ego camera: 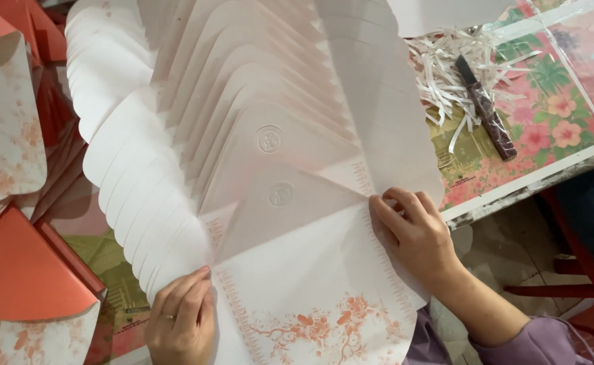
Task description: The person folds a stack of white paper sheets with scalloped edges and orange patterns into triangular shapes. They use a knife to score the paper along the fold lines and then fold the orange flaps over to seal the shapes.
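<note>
Floral table (554, 115), fanned envelope sheets (256, 149) pinned under both hands' fingers (391, 206)

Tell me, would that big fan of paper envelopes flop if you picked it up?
Probably floppy: the envelope sheets look thin and flat. They would likely slide apart, since they only overlap loosely under the left hand and right hand. Likely light.

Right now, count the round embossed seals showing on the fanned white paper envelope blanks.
2. One round embossed seal sits on a triangular flap near the fan's middle; the other is just below it on the nearest flap. Further seals may lie hidden under overlapping blanks.
</note>
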